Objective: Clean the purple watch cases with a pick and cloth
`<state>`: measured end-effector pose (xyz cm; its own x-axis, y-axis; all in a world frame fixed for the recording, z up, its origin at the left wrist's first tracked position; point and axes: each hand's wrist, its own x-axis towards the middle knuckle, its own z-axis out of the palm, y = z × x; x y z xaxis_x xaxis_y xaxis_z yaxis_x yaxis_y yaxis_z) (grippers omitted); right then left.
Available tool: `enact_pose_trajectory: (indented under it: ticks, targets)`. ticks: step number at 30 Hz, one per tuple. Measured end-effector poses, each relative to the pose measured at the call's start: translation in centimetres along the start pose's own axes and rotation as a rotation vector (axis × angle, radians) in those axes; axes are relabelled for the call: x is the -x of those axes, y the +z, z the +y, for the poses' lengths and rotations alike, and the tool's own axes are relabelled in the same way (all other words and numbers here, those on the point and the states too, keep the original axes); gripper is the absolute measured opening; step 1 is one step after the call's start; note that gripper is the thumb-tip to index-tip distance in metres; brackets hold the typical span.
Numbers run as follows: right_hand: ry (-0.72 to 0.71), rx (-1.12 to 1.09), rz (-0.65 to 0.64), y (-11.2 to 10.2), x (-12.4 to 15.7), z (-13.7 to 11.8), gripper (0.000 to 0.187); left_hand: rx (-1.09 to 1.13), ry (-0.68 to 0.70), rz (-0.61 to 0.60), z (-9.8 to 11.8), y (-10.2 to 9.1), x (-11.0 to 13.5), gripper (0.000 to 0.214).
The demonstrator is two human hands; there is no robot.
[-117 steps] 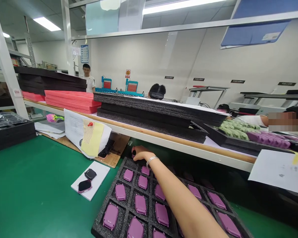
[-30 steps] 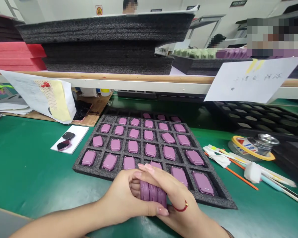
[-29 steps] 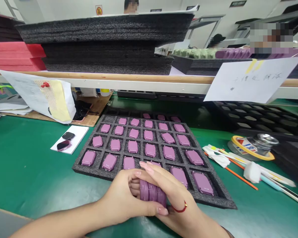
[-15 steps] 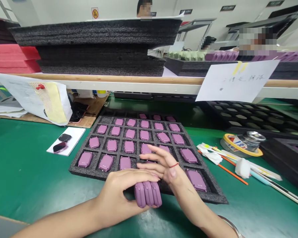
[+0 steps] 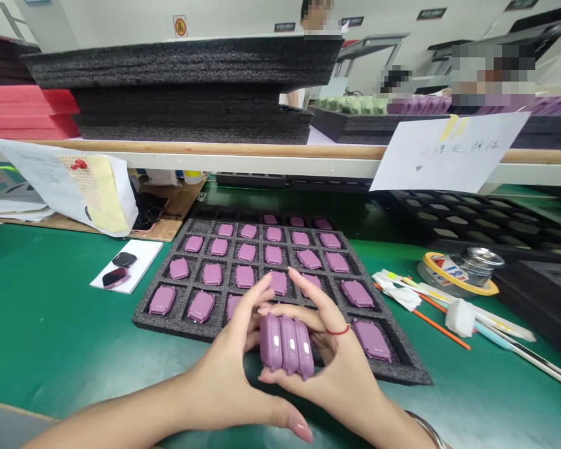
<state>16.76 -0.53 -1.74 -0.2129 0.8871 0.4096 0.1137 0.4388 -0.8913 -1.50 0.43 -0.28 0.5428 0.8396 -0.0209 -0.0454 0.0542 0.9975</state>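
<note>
My right hand (image 5: 348,368) grips a stack of three purple watch cases (image 5: 287,346) between its thumb below and its fingers above. The cases stand side by side, with small pale oval marks showing on their narrow sides. Close at the left of the stack is my left hand (image 5: 222,368), open, its thumb spread wide and low; its fingertips are partly behind the cases, so I cannot tell whether they touch them. Beyond both hands lies a black foam tray (image 5: 180,330) with rows of similar purple cases in its pockets. My hands cover part of its near rows.
At left, two dark-faced watch pieces lie on a white pad (image 5: 140,262). Swabs, a white wad (image 5: 459,317), a tape roll (image 5: 430,274) and a metal pot (image 5: 482,257) are at right. A shelf edge (image 5: 262,159) crosses overhead, carrying black foam sheets (image 5: 182,62). People are beyond it.
The stack has passed from my left hand to my right and turned, so the pale oval marks now show. My left thumb has come off the cases and spread downward.
</note>
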Motion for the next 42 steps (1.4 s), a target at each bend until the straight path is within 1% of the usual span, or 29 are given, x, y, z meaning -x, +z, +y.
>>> enact_pose_trajectory:
  ticks: [1,2,4,5,6,8,13,18,22,27,32,34,35,36,37,38,39,40,41,42]
  targets:
    - [-0.043,0.059,0.016,-0.1,0.0,0.2,0.101,0.123,-0.078,-0.021,0.2,0.1,-0.2,0.136]
    - [-0.082,0.108,0.019,-0.1,0.1,0.3,0.099,0.213,-0.147,-0.041,0.4,0.2,-0.3,0.128]
    - [-0.152,0.167,0.007,-0.2,0.1,0.5,0.095,0.277,-0.237,-0.064,0.8,0.3,-0.7,0.094]
    - [-0.177,0.183,-0.001,-0.2,0.0,0.6,0.094,0.272,-0.252,-0.068,0.9,0.3,-0.8,0.077]
    - [-0.198,0.194,-0.005,-0.2,0.0,0.6,0.093,0.262,-0.258,-0.07,1.1,0.3,-0.9,0.066]
    - [-0.227,0.207,-0.007,-0.2,-0.1,0.6,0.093,0.254,-0.251,-0.059,1.2,0.2,-0.9,0.058]
    - [-0.257,0.232,-0.005,-0.1,-0.1,0.5,0.086,0.236,-0.259,-0.022,1.1,0.3,-0.8,0.062]
    - [-0.26,0.267,-0.011,0.0,0.1,0.6,0.09,0.224,-0.267,0.041,1.1,0.7,-0.9,0.066]
    - [-0.267,0.281,-0.009,0.0,0.0,0.6,0.085,0.229,-0.28,0.058,0.8,0.7,-1.0,0.066]
    - [-0.254,0.304,-0.044,-0.3,-0.1,0.8,0.08,0.196,-0.279,0.067,0.4,0.6,-1.2,0.066]
    - [-0.223,0.339,-0.086,-0.2,0.0,0.9,0.09,0.174,-0.281,0.056,0.2,0.4,-1.4,0.063]
    - [-0.242,0.382,-0.139,-0.4,-0.2,0.4,0.102,0.154,-0.267,0.062,0.0,0.2,-1.5,0.073]
    - [-0.26,0.415,-0.162,-0.8,-0.3,0.1,0.107,0.149,-0.257,0.065,-0.1,0.1,-1.5,0.082]
    - [-0.278,0.46,-0.176,-1.5,-0.5,-0.2,0.108,0.146,-0.248,0.067,-0.1,0.1,-1.5,0.091]
    - [-0.277,0.523,-0.171,-2.4,-0.6,-0.5,0.1,0.14,-0.245,0.064,-0.1,0.0,-1.5,0.098]
    - [-0.234,0.631,-0.15,-3.6,-0.8,-0.6,0.083,0.131,-0.25,0.059,-0.1,0.0,-1.5,0.099]
    - [-0.147,0.776,-0.111,-5.0,-0.8,-0.7,0.062,0.116,-0.261,0.051,-0.1,0.0,-1.6,0.096]
    - [-0.03,0.934,-0.065,-6.7,-0.8,-0.6,0.044,0.098,-0.275,0.042,-0.1,0.0,-1.6,0.089]
    - [0.129,1.126,-0.018,-8.5,-0.7,-0.3,0.036,0.082,-0.286,0.035,-0.1,0.0,-1.6,0.082]
    - [0.244,1.244,0.028,-10.4,-0.5,0.2,0.032,0.072,-0.292,0.029,0.0,-0.1,-1.6,0.075]
